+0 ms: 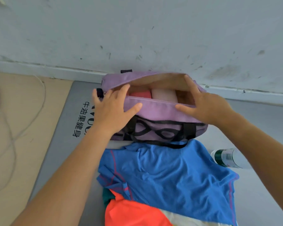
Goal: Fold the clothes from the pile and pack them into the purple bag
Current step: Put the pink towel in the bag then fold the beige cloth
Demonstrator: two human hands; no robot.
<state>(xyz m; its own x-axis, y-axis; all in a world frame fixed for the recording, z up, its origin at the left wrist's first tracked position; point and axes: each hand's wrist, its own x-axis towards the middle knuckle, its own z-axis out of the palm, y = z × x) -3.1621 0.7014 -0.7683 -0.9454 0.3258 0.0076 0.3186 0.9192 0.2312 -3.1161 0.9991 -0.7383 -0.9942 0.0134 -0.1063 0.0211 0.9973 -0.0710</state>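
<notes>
While both hands sit at the mouth of the purple fabric duffel bag with black webbing handles (155, 111), the relation that matters is what lies just nearer than the bag: the rumpled blue shirt with pink stitching (167, 173), top of the clothes pile. It touches the bag's near side, under a loop of black handle, and spreads wide from left to right. Neither hand touches it; it lies between the two forearms, about equally close to either hand.

The bag's long axis runs left to right, parallel to the scuffed white wall (137, 30) on its far side. The left hand (111, 108) rests spread on the near lip at the left end, fingers straight, fingertips reaching into the opening. The right hand (203, 105) spans the right end, thumb on the near lip and fingers against the far lip, seemingly holding the mouth apart; nothing is gripped.

Inside lie a folded red garment (140, 95) and, just to its right, a folded pale pink garment (163, 95), with empty space further right.

Beneath the blue shirt show an orange garment (131, 212), a dark green one (107, 197) and a cream one (186, 219).

The grey exercise mat (67, 128) carries black print reading 牛油果健身; Latin letters beside it are partly hidden by the left hand. A clear plastic bottle with a green label (227, 158) lies at right, its label unreadable.
</notes>
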